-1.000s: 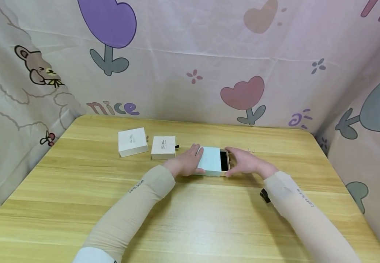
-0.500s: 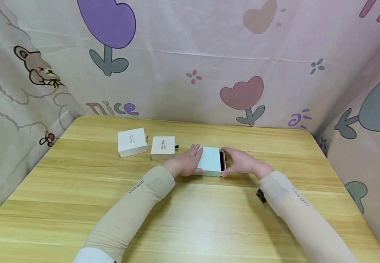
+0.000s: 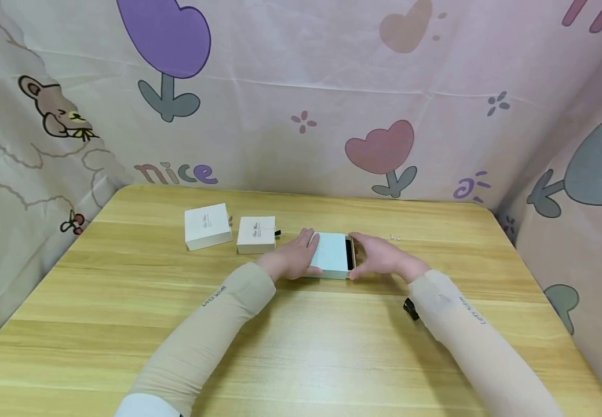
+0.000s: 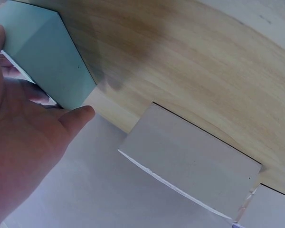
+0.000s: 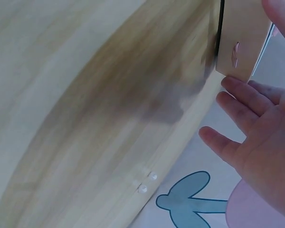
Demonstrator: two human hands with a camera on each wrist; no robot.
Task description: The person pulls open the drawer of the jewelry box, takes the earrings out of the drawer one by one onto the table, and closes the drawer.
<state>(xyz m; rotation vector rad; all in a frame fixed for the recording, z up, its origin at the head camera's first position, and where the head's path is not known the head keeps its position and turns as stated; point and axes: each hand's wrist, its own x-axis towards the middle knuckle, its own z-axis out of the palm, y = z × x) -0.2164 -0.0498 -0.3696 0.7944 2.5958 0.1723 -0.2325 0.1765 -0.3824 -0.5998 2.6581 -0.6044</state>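
A light blue box [image 3: 330, 252] lies flat on the table, its tan inner drawer [image 5: 242, 42] standing a little out of the right end, with a dark strip of interior showing. My left hand [image 3: 294, 258] grips the sleeve's left part, thumb along the near side; the left wrist view shows this hand [image 4: 33, 128] against the blue sleeve [image 4: 52, 57]. At the drawer's end, my right hand [image 3: 381, 255] holds its corners between thumb and fingers. The right wrist view shows that hand's fingers [image 5: 249, 97] touching the drawer, which has a small ribbon loop.
Two white boxes with printed lids, one [image 3: 208, 226] farther left and one [image 3: 256, 234] with a black tab, stand left of the blue box. Two tiny clear pieces [image 5: 142, 188] lie behind my right hand. A patterned cloth [image 3: 280, 116] hangs behind the table.
The drawer has slid left, farther into the blue sleeve, with my right hand moving along with it. My left hand has stayed on the sleeve.
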